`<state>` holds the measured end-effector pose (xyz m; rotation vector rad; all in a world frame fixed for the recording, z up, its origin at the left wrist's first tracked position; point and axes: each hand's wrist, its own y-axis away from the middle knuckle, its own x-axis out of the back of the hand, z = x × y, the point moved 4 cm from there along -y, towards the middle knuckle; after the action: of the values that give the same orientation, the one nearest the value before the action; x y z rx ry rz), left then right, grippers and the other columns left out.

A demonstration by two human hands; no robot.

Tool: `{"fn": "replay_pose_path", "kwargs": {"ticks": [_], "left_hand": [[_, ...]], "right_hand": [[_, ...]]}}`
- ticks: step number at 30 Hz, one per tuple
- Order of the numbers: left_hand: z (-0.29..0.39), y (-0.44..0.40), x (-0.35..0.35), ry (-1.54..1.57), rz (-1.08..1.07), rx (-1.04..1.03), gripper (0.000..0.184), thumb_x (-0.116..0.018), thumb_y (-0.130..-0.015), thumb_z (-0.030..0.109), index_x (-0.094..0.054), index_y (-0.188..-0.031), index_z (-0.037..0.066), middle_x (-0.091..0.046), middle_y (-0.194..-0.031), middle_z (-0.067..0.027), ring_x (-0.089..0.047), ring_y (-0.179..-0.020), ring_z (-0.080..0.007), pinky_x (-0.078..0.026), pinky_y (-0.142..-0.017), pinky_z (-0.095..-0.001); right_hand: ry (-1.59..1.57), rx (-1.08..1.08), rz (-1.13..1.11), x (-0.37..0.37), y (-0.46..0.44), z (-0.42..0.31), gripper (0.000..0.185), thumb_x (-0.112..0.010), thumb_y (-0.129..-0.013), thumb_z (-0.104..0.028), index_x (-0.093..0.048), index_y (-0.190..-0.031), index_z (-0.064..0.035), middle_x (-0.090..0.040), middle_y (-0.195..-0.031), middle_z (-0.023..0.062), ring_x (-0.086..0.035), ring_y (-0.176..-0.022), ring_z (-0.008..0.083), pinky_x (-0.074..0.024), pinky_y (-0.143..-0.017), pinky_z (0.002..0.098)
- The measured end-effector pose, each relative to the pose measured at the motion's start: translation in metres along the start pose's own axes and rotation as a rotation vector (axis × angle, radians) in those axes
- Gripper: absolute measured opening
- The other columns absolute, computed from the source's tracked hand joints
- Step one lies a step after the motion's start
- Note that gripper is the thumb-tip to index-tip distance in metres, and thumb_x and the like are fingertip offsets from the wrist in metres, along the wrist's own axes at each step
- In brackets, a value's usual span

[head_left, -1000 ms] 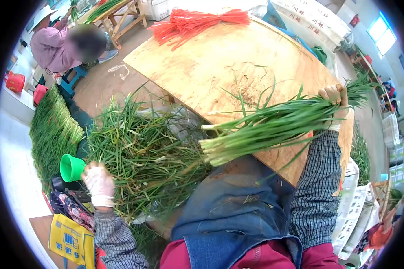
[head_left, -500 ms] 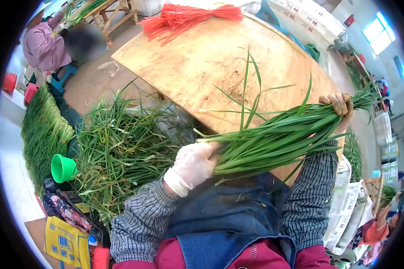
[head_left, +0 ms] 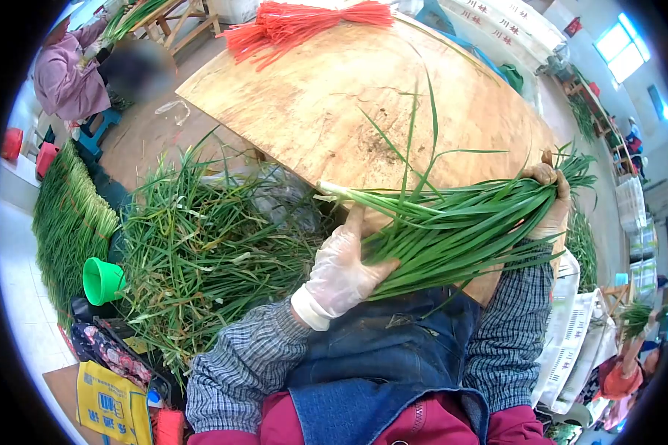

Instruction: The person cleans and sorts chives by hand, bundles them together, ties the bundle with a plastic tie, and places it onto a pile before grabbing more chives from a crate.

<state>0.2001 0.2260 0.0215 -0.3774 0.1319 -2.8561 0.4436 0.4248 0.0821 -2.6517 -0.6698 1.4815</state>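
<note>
A bunch of long green leafy stalks (head_left: 460,230) lies across the air over my lap and the near edge of the wooden board (head_left: 334,89). My right hand (head_left: 553,196) is wrapped round its leafy end at the right. At the stem end, my left hand (head_left: 345,271), in a whitish glove, has thumb and fingers round the lower side of the bunch; some fingers are hidden behind the stalks. A few pale stems stick out above that hand, and several loose blades stand up from the bunch. Left of my hands is a heap of loose leaves (head_left: 208,252).
Red strips (head_left: 304,28) lie on the board's far edge. At left are stacked green bundles (head_left: 70,215), a green cup (head_left: 102,281) and a yellow bag (head_left: 111,400). A person in a pink top (head_left: 67,78) sits at upper left. White crates (head_left: 571,348) stand at right.
My left hand came from beside the green cup to the stem end of the bunch, then shifted slightly right. My right hand has kept its hold. The view has shifted slightly.
</note>
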Motion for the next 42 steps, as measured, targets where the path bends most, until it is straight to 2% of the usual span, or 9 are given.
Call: {"fn": "replay_pose_path", "kwargs": {"ticks": [6,11,15,22,26,28,33,39,42], "left_hand": [[0.008,-0.008,-0.006,-0.260,0.082,-0.088,0.034,-0.071,-0.071,0.014,-0.063,-0.102,0.002,-0.064,-0.090,-0.0134,-0.060,-0.084,-0.0226,-0.045,-0.079,-0.0305],[0.001,-0.016,0.005,0.475,0.023,0.166,0.022,-0.063,-0.075,-0.003,-0.066,-0.097,-0.002,-0.066,-0.092,-0.0067,-0.058,-0.085,-0.0129,-0.046,-0.079,-0.0251],[0.011,-0.022,0.027,0.662,0.031,0.311,0.022,-0.063,-0.073,-0.005,-0.066,-0.095,-0.002,-0.066,-0.089,-0.0078,-0.060,-0.079,-0.0122,-0.047,-0.076,-0.0248],[0.005,-0.019,0.059,0.120,0.072,0.106,0.021,-0.054,-0.079,0.005,-0.065,-0.094,-0.005,-0.067,-0.088,-0.0086,-0.059,-0.082,-0.0115,-0.045,-0.076,-0.0235],[-0.001,0.017,0.063,0.055,0.040,0.274,0.014,-0.058,-0.078,0.004,-0.066,-0.087,-0.003,-0.067,-0.080,-0.0099,-0.062,-0.073,-0.0146,-0.048,-0.069,-0.0251],[-0.001,0.032,0.056,-0.201,0.058,0.036,0.011,-0.061,-0.076,0.003,-0.067,-0.084,0.000,-0.066,-0.078,-0.0112,-0.062,-0.072,-0.0174,-0.048,-0.068,-0.0269],[-0.006,0.027,0.063,-0.507,0.399,-0.109,0.011,-0.064,-0.072,-0.002,-0.067,-0.080,0.004,-0.064,-0.076,-0.0078,-0.059,-0.079,-0.0210,-0.045,-0.075,-0.0293],[-0.017,-0.007,0.065,-0.683,0.318,-0.219,0.059,-0.072,-0.066,0.008,-0.053,-0.122,0.010,-0.050,-0.120,-0.0102,-0.047,-0.107,-0.0247,-0.039,-0.091,-0.0357],[-0.028,-0.025,0.051,-0.525,0.295,-0.297,0.034,-0.072,-0.066,0.013,-0.064,-0.099,0.010,-0.059,-0.101,-0.0100,-0.052,-0.095,-0.0271,-0.044,-0.079,-0.0368]], "right_hand": [[-0.216,0.008,-0.263,-0.006,0.005,0.010,0.032,-0.049,-0.086,-0.011,-0.049,-0.112,0.0077,-0.039,-0.062,-0.0040,-0.040,-0.060,0.0080,-0.0361,-0.070,0.0263],[-0.190,0.145,-0.294,-0.019,0.006,0.014,0.029,-0.053,-0.085,-0.010,-0.048,-0.107,0.0067,-0.037,-0.058,-0.0072,-0.039,-0.057,0.0042,-0.0355,-0.064,0.0237],[-0.211,0.133,-0.323,-0.028,-0.002,0.023,0.030,-0.054,-0.084,-0.011,-0.048,-0.108,0.0075,-0.037,-0.059,-0.0073,-0.038,-0.056,0.0048,-0.0352,-0.065,0.0237],[-0.248,0.058,-0.333,-0.012,-0.013,0.025,0.035,-0.048,-0.088,-0.016,-0.049,-0.114,0.0074,-0.039,-0.063,-0.0050,-0.039,-0.061,0.0075,-0.0351,-0.074,0.0287],[-0.280,0.018,-0.231,0.000,-0.016,0.027,0.039,-0.049,-0.087,-0.016,-0.045,-0.117,0.0086,-0.041,-0.064,-0.0035,-0.040,-0.064,0.0088,-0.0349,-0.074,0.0286],[-0.241,0.023,-0.207,0.003,-0.021,0.030,0.038,-0.049,-0.086,-0.015,-0.046,-0.116,0.0090,-0.043,-0.067,-0.0021,-0.042,-0.065,0.0096,-0.0354,-0.072,0.0291],[-0.150,-0.005,-0.031,0.011,-0.038,0.034,0.040,-0.052,-0.084,-0.012,-0.042,-0.117,0.0098,-0.046,-0.069,-0.0003,-0.045,-0.064,0.0102,-0.0391,-0.068,0.0280],[-0.122,-0.140,0.051,0.034,-0.066,0.043,0.025,-0.052,-0.083,-0.012,-0.048,-0.102,0.0048,-0.048,-0.070,-0.0003,-0.049,-0.063,0.0115,-0.0413,-0.066,0.0286],[-0.043,-0.122,0.190,0.051,-0.072,0.050,0.027,-0.053,-0.082,-0.013,-0.049,-0.100,0.0066,-0.049,-0.067,0.0000,-0.050,-0.060,0.0121,-0.0422,-0.061,0.0288]]}}
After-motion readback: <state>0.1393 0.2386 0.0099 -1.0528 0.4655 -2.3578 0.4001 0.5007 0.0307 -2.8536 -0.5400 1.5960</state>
